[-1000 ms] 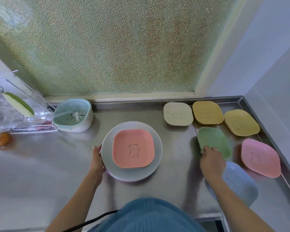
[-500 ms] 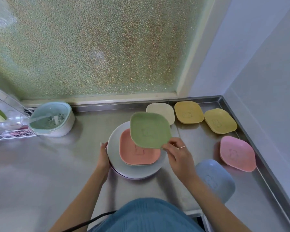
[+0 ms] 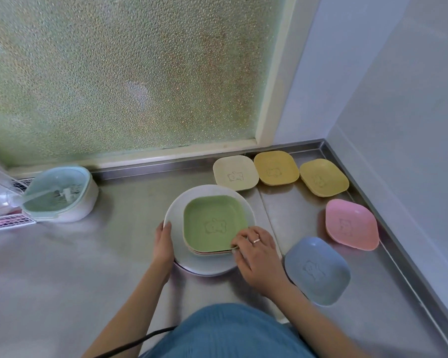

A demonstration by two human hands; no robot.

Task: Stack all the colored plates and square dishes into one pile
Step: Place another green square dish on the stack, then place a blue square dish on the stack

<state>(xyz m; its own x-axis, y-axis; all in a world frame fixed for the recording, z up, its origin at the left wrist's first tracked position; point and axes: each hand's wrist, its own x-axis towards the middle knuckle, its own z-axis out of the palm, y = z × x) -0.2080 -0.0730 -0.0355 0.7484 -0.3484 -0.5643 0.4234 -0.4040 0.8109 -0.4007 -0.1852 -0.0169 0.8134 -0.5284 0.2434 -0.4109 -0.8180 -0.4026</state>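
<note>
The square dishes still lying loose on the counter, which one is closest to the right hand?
The blue dish, just right of the right hand. The cream, two yellow and pink dishes lie farther off toward the wall.

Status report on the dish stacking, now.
Left hand steadying round plate. Right hand on green dish atop pile. Five dishes unstacked; blue dish nearest. Nothing blocking.
</note>
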